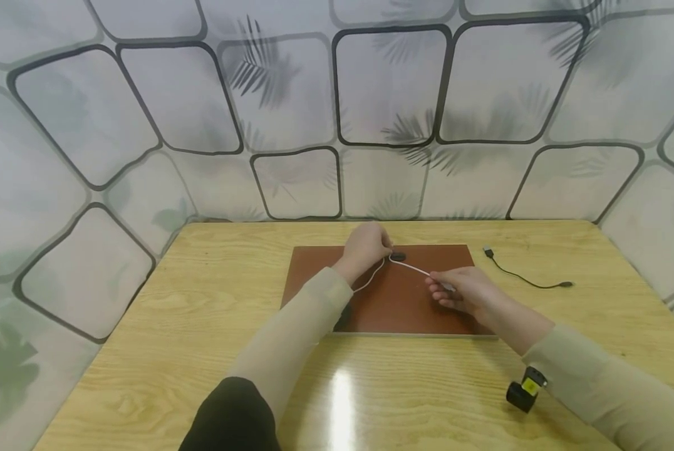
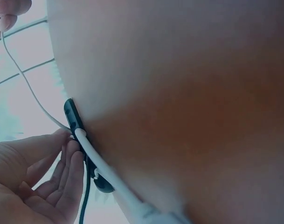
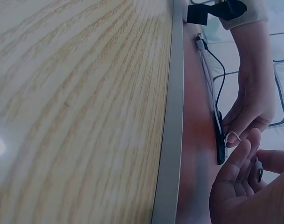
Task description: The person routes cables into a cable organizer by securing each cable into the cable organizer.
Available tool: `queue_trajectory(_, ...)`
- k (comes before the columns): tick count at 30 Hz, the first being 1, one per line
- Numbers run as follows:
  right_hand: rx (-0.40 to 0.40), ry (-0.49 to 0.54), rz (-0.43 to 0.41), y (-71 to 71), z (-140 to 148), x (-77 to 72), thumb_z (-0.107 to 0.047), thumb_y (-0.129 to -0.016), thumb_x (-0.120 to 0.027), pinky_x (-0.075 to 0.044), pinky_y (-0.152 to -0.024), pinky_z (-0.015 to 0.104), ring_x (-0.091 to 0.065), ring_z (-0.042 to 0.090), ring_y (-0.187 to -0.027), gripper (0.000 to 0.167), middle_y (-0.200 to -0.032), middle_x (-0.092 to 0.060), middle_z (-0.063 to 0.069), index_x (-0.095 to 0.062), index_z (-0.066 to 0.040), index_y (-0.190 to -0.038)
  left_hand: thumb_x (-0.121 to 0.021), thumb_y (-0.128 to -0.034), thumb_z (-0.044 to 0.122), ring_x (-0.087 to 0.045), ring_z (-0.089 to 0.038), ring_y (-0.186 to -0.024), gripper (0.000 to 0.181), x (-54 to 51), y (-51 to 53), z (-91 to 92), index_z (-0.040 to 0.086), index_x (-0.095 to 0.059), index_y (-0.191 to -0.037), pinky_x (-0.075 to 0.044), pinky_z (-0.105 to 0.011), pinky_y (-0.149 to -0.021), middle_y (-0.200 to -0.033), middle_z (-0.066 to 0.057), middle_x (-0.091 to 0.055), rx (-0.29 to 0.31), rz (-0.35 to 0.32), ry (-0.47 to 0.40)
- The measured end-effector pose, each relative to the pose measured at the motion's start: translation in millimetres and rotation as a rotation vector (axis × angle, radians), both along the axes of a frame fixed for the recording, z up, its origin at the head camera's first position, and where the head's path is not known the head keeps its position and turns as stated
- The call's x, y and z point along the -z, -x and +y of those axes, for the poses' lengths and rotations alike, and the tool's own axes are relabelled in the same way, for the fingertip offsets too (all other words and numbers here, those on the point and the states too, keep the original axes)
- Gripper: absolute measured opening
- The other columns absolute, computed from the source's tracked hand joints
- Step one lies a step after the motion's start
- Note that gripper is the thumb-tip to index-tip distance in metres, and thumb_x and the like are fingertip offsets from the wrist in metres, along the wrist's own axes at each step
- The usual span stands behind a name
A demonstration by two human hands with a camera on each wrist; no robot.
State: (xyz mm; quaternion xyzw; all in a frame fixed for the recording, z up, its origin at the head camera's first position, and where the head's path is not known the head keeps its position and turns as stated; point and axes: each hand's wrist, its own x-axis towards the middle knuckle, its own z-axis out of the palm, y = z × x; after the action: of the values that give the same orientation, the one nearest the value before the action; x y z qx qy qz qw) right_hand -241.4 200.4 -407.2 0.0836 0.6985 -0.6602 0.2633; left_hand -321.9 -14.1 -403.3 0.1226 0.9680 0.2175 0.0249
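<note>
A black cable holder lies near the far edge of a brown board. My left hand is at this holder, its thumb and fingertips pinching the white cable where it meets the holder. The cable runs taut to my right hand, which grips its plug end above the board. Another stretch of white cable bends out of the holder towards the near left. In the right wrist view, a black cable also leads from the holder, next to a USB plug.
On the wooden table, right of the board, lies a short black USB cable. A patterned cloth wall stands behind the table. A black camera mount sits on the right wrist.
</note>
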Motion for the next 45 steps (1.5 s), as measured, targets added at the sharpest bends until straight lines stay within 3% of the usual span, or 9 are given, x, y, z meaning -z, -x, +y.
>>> queue_trajectory(6,0.000,0.020,0.002,-1.5,2,1.6,-0.018,-0.112,-0.054,-0.059,-0.070,0.018,-0.069,0.001,-0.070,0.029,-0.084,-0.075,-0.008,-0.062,0.006,-0.127,-0.079,-0.0970,0.017,-0.075,-0.020,-0.107,0.009,-2.3,0.0,2.5,0.012,-0.084,-0.102,-0.061,-0.034,-0.094,-0.110,0.000,-0.082,-0.014,-0.027,0.022)
queue_trajectory(15,-0.014,-0.006,-0.004,-5.2,2,4.9,-0.019,-0.111,-0.056,-0.060,-0.071,0.019,-0.069,0.002,-0.072,0.031,-0.086,-0.076,-0.006,-0.063,0.006,-0.129,-0.082,-0.0936,0.017,-0.075,-0.016,-0.098,0.004,-2.3,3.4,6.2,0.014,-0.084,-0.094,-0.062,-0.030,-0.086,-0.102,0.004,-0.082,-0.013,-0.018,0.090)
queue_trajectory(22,-0.122,-0.108,0.056,-6.8,0,10.2,-0.021,-0.111,-0.058,-0.061,-0.072,0.021,-0.070,0.004,-0.071,0.036,-0.082,-0.074,-0.005,-0.069,0.010,-0.123,-0.087,-0.0901,0.017,-0.076,-0.016,-0.095,0.004,1.3,4.4,11.4,0.016,-0.083,-0.090,-0.063,-0.032,-0.083,-0.098,0.004,-0.082,-0.020,0.001,0.119)
queue_trajectory(28,-0.192,-0.218,0.227,-8.0,-2,11.9,-0.016,-0.110,-0.057,-0.061,-0.070,0.022,-0.070,0.004,-0.072,0.035,-0.082,-0.075,-0.004,-0.071,0.014,-0.120,-0.087,-0.0893,0.018,-0.076,-0.016,-0.096,0.006,2.5,4.2,13.4,0.015,-0.083,-0.094,-0.063,-0.033,-0.084,-0.100,0.004,-0.082,-0.023,0.012,0.143)
queue_trajectory(35,-0.240,-0.417,0.447,-9.8,-5,13.4,-0.015,-0.106,-0.064,-0.063,-0.070,0.028,-0.072,0.009,-0.073,0.025,-0.085,-0.078,0.005,-0.079,0.006,-0.106,-0.088,-0.0882,0.019,-0.074,-0.013,-0.087,0.008,3.1,5.7,17.1,0.017,-0.081,-0.085,-0.064,-0.032,-0.081,-0.094,0.005,-0.081,-0.015,0.068,0.241)
queue_trajectory(40,-0.293,-0.676,0.686,-13.6,-8,11.7,-0.017,-0.103,-0.069,-0.059,-0.073,0.033,-0.070,0.011,-0.073,0.019,-0.083,-0.078,0.001,-0.081,-0.009,-0.092,-0.076,-0.0951,0.008,-0.062,-0.010,-0.073,0.031,3.2,3.5,19.0,0.016,-0.064,-0.067,-0.062,-0.029,-0.074,-0.086,0.003,-0.077,0.004,0.120,0.304)
queue_trajectory(43,-0.309,-0.838,0.822,-16.7,-11,10.6,-0.019,-0.100,-0.073,-0.059,-0.074,0.038,-0.072,0.014,-0.077,0.013,-0.086,-0.079,-0.002,-0.082,-0.015,-0.091,-0.065,-0.0991,0.002,-0.057,-0.010,-0.071,0.038,1.9,1.5,19.9,0.016,-0.056,-0.065,-0.061,-0.029,-0.070,-0.086,0.002,-0.076,0.012,0.142,0.319)
queue_trajectory(45,-0.316,-0.920,0.891,-18.5,-14,9.5,-0.019,-0.098,-0.076,-0.060,-0.074,0.041,-0.073,0.016,-0.081,0.010,-0.088,-0.080,-0.002,-0.083,-0.016,-0.091,-0.063,-0.1003,0.001,-0.059,-0.010,-0.072,0.036,0.5,0.4,20.4,0.015,-0.059,-0.068,-0.061,-0.029,-0.070,-0.087,0.002,-0.076,0.015,0.147,0.317)
